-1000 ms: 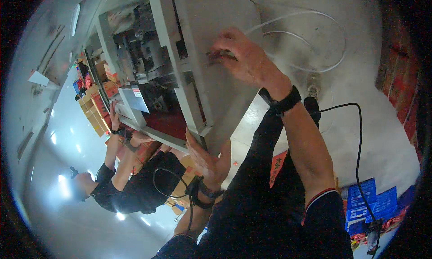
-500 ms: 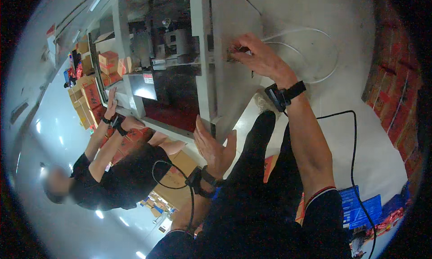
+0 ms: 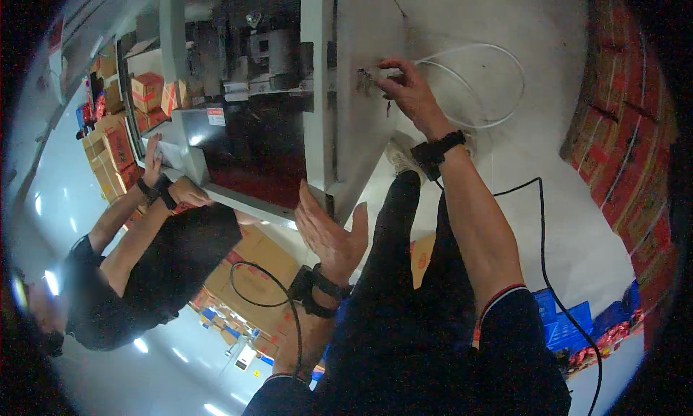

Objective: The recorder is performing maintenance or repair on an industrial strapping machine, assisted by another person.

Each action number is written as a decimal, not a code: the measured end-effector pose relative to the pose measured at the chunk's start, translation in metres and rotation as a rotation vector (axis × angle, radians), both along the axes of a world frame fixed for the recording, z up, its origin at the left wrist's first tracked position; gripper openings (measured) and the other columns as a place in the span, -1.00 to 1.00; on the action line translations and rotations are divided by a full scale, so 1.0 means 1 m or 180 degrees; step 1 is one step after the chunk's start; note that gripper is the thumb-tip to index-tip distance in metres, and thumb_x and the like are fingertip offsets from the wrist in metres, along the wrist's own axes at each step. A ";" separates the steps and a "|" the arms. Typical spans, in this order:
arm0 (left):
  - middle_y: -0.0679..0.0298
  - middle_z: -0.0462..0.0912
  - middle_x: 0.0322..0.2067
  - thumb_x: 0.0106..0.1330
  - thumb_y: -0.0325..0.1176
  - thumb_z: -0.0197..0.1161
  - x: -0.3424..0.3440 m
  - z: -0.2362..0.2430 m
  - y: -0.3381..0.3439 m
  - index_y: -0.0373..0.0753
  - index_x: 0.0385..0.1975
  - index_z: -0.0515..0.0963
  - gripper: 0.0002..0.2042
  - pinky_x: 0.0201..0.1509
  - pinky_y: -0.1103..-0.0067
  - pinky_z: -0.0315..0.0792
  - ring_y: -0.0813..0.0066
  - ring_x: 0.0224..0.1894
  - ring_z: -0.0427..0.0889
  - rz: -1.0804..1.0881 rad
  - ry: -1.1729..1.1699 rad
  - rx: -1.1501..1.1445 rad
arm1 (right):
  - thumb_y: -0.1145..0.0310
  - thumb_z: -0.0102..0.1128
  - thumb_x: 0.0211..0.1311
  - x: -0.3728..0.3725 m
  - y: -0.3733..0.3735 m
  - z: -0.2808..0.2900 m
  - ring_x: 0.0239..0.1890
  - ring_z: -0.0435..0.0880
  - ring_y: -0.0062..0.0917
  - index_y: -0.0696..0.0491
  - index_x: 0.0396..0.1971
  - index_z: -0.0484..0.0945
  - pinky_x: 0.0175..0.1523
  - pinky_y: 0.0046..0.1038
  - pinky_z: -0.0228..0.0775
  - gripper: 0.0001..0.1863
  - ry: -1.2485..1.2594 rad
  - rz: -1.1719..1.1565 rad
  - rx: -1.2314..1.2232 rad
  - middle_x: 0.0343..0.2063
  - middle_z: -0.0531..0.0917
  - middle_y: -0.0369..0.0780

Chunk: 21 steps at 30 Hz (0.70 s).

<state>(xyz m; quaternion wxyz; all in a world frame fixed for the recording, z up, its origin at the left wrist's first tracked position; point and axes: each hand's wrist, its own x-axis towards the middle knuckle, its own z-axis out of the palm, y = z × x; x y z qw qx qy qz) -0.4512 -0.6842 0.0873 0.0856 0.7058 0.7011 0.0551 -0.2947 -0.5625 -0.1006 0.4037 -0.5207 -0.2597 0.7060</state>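
A large grey metal machine frame (image 3: 321,149) with dark mechanical parts inside fills the upper middle. My left hand (image 3: 328,232) lies against its lower right corner, fingers outstretched along the edge. My right hand (image 3: 411,98) is beside the machine's side panel (image 3: 364,127), its bent fingers apart next to small fittings (image 3: 364,73); I see nothing held in it. A pale looped hose (image 3: 516,84) lies just right of this hand.
A co-worker in black (image 3: 166,271) has both hands on the frame's left end. Stacked red-brown cartons (image 3: 613,163) line the right side. Blue crates (image 3: 570,322) are at the lower right, cardboard boxes (image 3: 256,257) beyond the machine. A black cable (image 3: 541,243) hangs beside my right arm.
The machine and co-worker have shifted leftward in view. My left hand stays against the corner. My right hand's fingers are now more visibly apart beside the fittings.
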 end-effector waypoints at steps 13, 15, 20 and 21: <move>-0.04 0.36 -0.24 -0.08 -0.23 0.36 0.004 -0.001 0.002 -0.48 0.15 0.11 -0.19 -0.11 0.25 0.26 0.00 -0.22 0.37 0.0254 0.0109 0.0132 | 0.41 0.21 0.13 0.010 0.012 0.007 -0.15 0.51 -0.59 0.07 -0.14 0.41 -0.15 -0.51 0.42 -0.70 -0.1446 0.0496 0.1133 -0.22 0.54 -0.28; -0.03 0.36 -0.25 -0.08 -0.24 0.36 0.001 -0.002 -0.001 -0.48 0.15 0.11 -0.19 -0.11 0.24 0.26 0.00 -0.23 0.37 0.0297 0.0043 0.0108 | 0.40 0.21 0.13 0.011 0.010 0.010 -0.20 0.52 -0.60 0.08 -0.16 0.43 -0.16 -0.52 0.42 -0.73 -0.1398 0.0501 0.1118 -0.24 0.56 -0.28; -0.03 0.36 -0.24 -0.08 -0.22 0.36 0.010 0.001 0.004 -0.47 0.16 0.10 -0.18 -0.10 0.23 0.25 -0.01 -0.22 0.37 0.0317 0.0025 0.0102 | 0.38 0.23 0.12 0.014 0.007 -0.007 -0.36 0.52 -0.63 0.11 -0.21 0.50 -0.22 -0.59 0.38 -0.76 -0.1158 0.0322 0.1150 -0.34 0.59 -0.28; -0.04 0.36 -0.23 -0.08 -0.23 0.36 0.011 0.001 0.004 -0.47 0.16 0.10 -0.18 -0.09 0.23 0.25 -0.02 -0.22 0.37 0.0261 0.0038 0.0159 | 0.38 0.24 0.12 0.017 0.008 -0.011 -0.36 0.51 -0.64 0.12 -0.21 0.50 -0.22 -0.60 0.38 -0.75 -0.1039 0.0318 0.1167 -0.34 0.59 -0.29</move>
